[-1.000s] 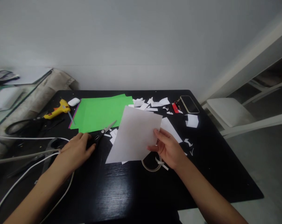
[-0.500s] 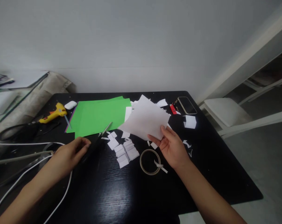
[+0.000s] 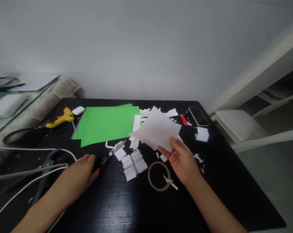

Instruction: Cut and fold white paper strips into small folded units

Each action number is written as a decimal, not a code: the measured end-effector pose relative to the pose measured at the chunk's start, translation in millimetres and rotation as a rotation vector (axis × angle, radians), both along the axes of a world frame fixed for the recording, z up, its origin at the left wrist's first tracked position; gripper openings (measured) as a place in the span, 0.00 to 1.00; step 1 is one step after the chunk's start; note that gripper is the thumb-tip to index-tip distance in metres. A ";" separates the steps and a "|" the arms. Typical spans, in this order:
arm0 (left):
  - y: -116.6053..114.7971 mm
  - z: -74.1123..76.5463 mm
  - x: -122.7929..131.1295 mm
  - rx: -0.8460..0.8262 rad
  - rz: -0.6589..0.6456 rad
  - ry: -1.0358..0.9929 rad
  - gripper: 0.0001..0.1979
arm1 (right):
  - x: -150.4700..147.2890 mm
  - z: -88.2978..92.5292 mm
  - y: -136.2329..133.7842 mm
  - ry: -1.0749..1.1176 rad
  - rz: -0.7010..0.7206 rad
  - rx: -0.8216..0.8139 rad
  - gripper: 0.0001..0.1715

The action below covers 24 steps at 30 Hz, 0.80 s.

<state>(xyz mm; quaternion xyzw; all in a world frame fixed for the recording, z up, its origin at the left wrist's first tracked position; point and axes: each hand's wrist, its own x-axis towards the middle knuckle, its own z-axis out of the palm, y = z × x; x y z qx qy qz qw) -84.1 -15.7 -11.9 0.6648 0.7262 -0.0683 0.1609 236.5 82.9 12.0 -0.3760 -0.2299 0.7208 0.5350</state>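
Observation:
Between the thumb and fingers of my right hand [image 3: 182, 160], a sheet of white paper [image 3: 158, 127] is held up at an angle above the table, gripped by its lower right corner. A pair of scissors [image 3: 111, 153] with black handles lies on the black table, blades pointing away to the right. My left hand [image 3: 81, 173] rests just left of the scissors' handles, thumb tip at the lower loop and a gap between thumb and fingers. Below the raised sheet lie a folded white paper piece [image 3: 134, 164] and a roll of tape [image 3: 149, 174].
Green sheets [image 3: 110, 124] lie at the back, with a yellow glue gun [image 3: 67, 114] and white mouse [image 3: 78, 110] to their left. White scraps surround a red object [image 3: 183, 119] and a phone [image 3: 198, 116]. White cables [image 3: 25, 186] cross the left side.
My left hand has lowered the scissors flat onto the table and its fingers have loosened from the handles. The right hand still holds the white sheet. The view has shifted slightly.

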 end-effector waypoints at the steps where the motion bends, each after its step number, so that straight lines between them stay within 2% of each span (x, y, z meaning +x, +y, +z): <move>1: 0.8 0.1 -0.4 -0.008 -0.008 0.002 0.17 | -0.4 0.1 0.0 -0.004 -0.002 -0.010 0.21; 4: 2.4 3.4 -7.1 -0.032 0.018 -0.039 0.16 | -1.2 0.5 -0.4 0.000 -0.005 -0.025 0.23; 7: 0.9 9.9 -19.1 -0.016 0.076 -0.216 0.18 | -1.0 1.5 -0.7 0.009 -0.001 -0.019 0.23; 12: -0.4 22.7 -25.1 0.204 0.183 -0.606 0.20 | 0.2 2.1 -0.8 0.011 0.009 -0.011 0.19; 15: 4.7 28.8 -14.9 0.280 0.234 -0.830 0.17 | 0.6 0.4 -0.5 -0.004 0.011 -0.003 0.18; 18: 10.7 29.8 -0.3 0.306 0.231 -0.935 0.19 | 1.0 -2.1 -0.3 -0.007 0.013 0.010 0.18; 21: 13.4 25.8 18.8 0.261 0.163 -1.002 0.23 | 1.2 -3.1 -0.7 -0.008 0.010 0.013 0.18; 24: 14.4 19.1 39.4 0.259 0.239 -0.956 0.19 | 1.4 -2.1 -0.9 -0.017 0.008 0.010 0.18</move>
